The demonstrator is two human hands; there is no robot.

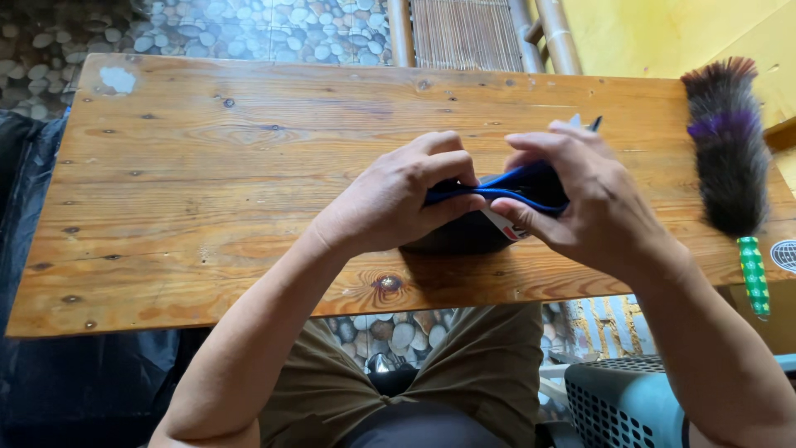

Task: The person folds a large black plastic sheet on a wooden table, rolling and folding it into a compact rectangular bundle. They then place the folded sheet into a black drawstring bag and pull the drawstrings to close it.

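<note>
Currently my left hand [390, 199] and right hand [593, 203] pinch a blue pouch [518, 184] above the worktop [207, 182], long axis left-right. Feather duster [730, 158] lies to the right, well apart.

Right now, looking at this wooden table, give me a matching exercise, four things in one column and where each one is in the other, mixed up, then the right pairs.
Things:
1. blue pouch
2. feather duster
3. grey plastic basket
4. white patch

Places:
A. far left corner of the wooden table
B. on the floor, lower right, below the table edge
C. pinched between the left hand and the right hand
D. lying along the right end of the table

Pairs: 1-C, 2-D, 3-B, 4-A
</note>
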